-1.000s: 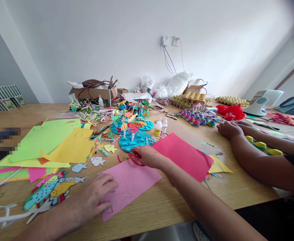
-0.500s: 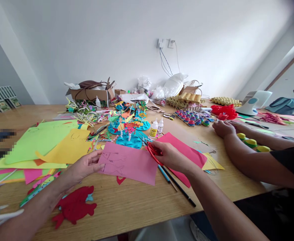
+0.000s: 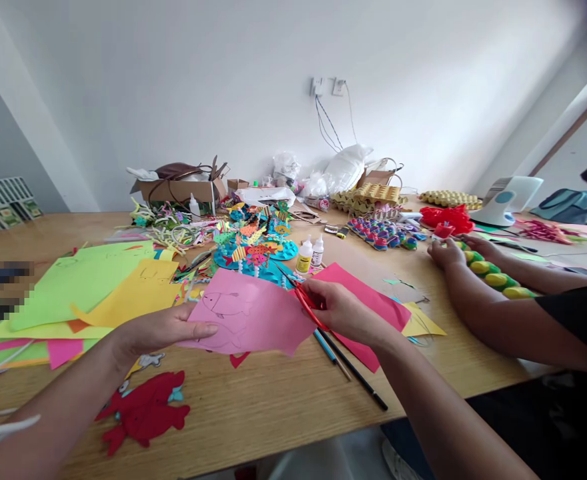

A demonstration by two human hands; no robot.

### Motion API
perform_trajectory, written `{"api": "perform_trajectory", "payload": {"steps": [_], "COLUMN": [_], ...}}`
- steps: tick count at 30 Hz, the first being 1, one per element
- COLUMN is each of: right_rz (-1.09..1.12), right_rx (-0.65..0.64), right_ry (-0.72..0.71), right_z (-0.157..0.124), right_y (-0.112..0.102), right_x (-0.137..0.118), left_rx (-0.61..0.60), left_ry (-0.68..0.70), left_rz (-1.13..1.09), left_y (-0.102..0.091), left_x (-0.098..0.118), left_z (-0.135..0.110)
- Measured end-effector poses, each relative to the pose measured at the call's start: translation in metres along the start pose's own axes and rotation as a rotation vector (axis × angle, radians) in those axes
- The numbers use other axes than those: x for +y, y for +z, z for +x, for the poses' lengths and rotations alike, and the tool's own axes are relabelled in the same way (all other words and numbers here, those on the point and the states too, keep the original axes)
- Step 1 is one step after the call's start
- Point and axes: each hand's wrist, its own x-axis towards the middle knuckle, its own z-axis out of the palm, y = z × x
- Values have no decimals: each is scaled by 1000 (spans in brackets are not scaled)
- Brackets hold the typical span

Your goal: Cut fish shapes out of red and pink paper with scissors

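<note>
The left hand (image 3: 171,328) pinched a pink paper sheet (image 3: 271,317) bearing fish outlines (image 3: 223,305) above the wooden table (image 3: 253,413), its fingers mostly hidden beneath. The right hand (image 3: 341,310) was curled round red-handled metal scissors (image 3: 309,301); whether it also gripped the sheet was unclear.

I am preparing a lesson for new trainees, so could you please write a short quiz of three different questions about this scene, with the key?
1. Which tool does the person's right hand hold?
2. True or false: the person's left hand holds the pink paper by one end.
3. Choose: the fish-shaped cut-outs nearest the front edge of the table are
A) white
B) green
C) red

Key: 1. red-handled scissors; 2. true; 3. C
</note>
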Motion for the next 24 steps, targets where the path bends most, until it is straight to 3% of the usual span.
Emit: {"api": "perform_trajectory", "payload": {"steps": [5,13,18,20,24], "right_rz": [-3,38,68,214,492], "right_rx": [-7,79,311,407,174], "right_ry": [29,86,175,241,217], "right_z": [-5,-6,-24,-42,-77], "right_y": [-4,-5,-8,1,42], "right_x": [7,14,27,19,-16], "left_rx": [-64,-4,255,395,571], "left_ry": [-20,-63,28,87,133], "left_rz": [50,-237,-502,-648,-870], "left_y": [5,7,19,28,44], "left_x": [8,-2,-2,-2,1], "left_z": [-6,-7,-13,-14,-13]}}
